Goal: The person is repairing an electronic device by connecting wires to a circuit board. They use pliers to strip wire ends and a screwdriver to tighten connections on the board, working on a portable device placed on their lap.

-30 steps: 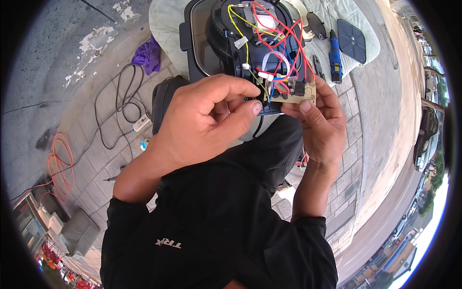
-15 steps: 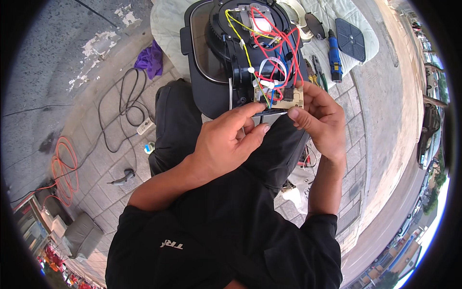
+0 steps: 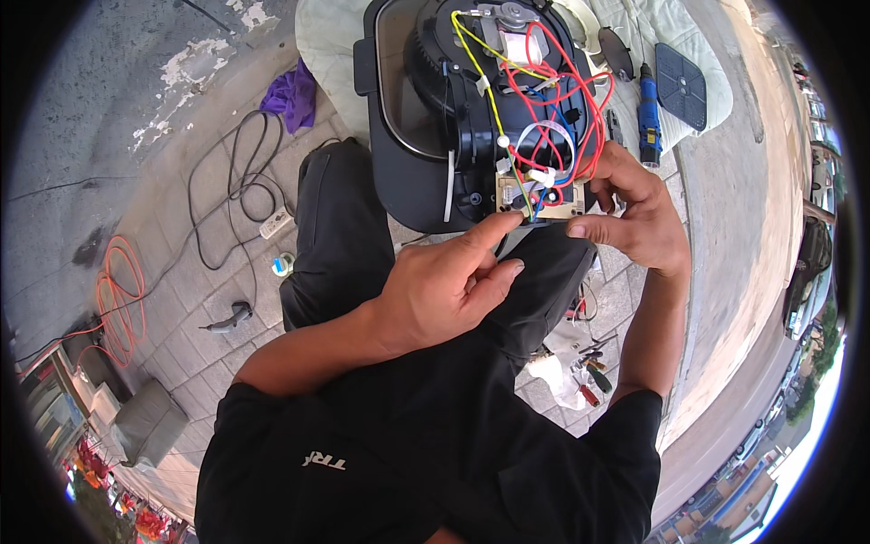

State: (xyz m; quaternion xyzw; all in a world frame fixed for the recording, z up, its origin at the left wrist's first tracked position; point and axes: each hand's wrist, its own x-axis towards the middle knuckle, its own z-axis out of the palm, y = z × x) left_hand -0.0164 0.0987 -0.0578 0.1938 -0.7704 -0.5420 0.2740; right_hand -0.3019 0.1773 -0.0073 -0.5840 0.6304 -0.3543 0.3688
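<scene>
A black appliance with its underside opened (image 3: 412,181) rests before me, red, yellow and blue wires (image 3: 544,82) looping over it. At its near edge sits a tan circuit board (image 3: 566,207) with white connectors and the wires running to it. My left hand (image 3: 444,290) has its index fingertip at the board's near left edge. The thumb stands apart from that finger, and the other fingers are curled. My right hand (image 3: 639,213) holds the board's right edge, thumb at the near corner and fingers by the red wires. Its fingertips are partly hidden.
A blue screwdriver-like power tool (image 3: 649,122) and a dark square plate (image 3: 681,86) lie on the pale cloth (image 3: 720,82) at right. On the paving at left are a purple cloth (image 3: 290,95), a black cable (image 3: 240,172) and a power strip (image 3: 275,223). Hand tools (image 3: 594,376) lie below right.
The appliance and board appear farther right in the picture. My right hand has moved right and its thumb sits lower on the board's corner. My left index finger is straighter.
</scene>
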